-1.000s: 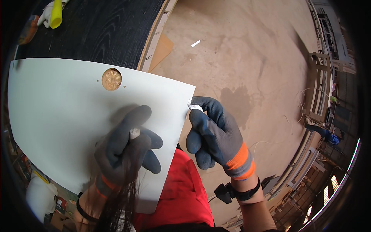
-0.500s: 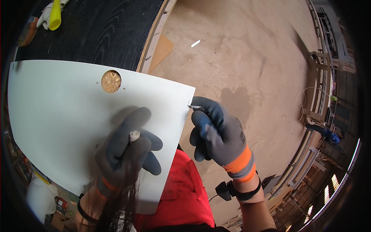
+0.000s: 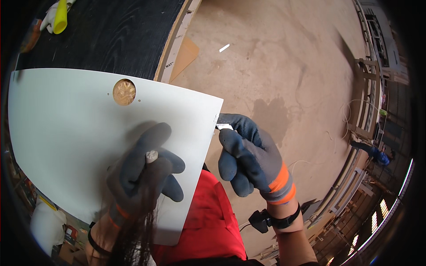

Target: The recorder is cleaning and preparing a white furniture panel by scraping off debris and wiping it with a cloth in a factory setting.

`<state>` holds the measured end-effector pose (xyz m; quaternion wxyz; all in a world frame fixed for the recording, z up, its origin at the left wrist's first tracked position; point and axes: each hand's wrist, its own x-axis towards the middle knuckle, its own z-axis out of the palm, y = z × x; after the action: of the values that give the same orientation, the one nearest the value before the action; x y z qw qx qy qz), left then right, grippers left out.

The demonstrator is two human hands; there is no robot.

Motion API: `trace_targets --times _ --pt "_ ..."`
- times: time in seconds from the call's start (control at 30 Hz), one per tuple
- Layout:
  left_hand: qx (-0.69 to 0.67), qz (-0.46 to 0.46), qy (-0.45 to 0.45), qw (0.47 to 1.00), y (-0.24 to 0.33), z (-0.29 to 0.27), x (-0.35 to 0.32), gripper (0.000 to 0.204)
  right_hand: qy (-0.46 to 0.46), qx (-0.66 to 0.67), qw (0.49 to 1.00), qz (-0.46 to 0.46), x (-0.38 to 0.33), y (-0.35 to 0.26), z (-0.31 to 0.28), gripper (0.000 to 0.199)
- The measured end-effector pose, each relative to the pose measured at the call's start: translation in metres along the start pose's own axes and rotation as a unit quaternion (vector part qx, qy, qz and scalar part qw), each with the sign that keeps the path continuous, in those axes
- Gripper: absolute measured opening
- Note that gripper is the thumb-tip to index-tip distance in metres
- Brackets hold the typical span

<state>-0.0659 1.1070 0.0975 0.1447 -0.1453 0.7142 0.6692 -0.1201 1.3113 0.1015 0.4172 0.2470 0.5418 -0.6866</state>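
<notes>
A white panel (image 3: 66, 124) with a round hole (image 3: 124, 91) lies in front of me. Over its lower right part, my left hand (image 3: 135, 177), in a grey and dark blue glove, is closed around an off-white lump (image 3: 151, 156) whose end pokes out by the thumb. Its index finger points outward and other fingers show beneath. At the panel's right edge, near the corner, my right hand (image 3: 255, 153) pinches a small flat piece with white material (image 3: 225, 127) on it; its handle, if any, is hidden. White smears mark the panel edge there.
Beyond the panel is a black wood-grain surface (image 3: 111, 40) with a yellow cylinder (image 3: 60, 20) and a white glove (image 3: 48, 21). A brown board (image 3: 184, 55) and a white strip (image 3: 224, 48) lie on the floor (image 3: 266, 71). Another person (image 3: 379, 155) is far right. Dark hair hangs over my left forearm.
My right hand has turned slightly and drawn a little down along the panel edge; white material now shows at its fingertips, where a dark tip showed before. My left hand keeps its grip.
</notes>
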Motion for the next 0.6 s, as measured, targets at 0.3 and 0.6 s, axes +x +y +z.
trace_targets --times 0.3,0.6 --pt "0.023 0.009 -0.004 1.000 0.000 -0.001 0.000 0.041 -0.029 -0.004 0.998 -0.056 0.007 0.019 -0.008 0.040" --pt "0.041 -0.002 0.002 0.999 0.004 0.000 -0.001 0.041 -0.026 0.015 0.992 -0.123 0.014 0.036 -0.011 0.042"
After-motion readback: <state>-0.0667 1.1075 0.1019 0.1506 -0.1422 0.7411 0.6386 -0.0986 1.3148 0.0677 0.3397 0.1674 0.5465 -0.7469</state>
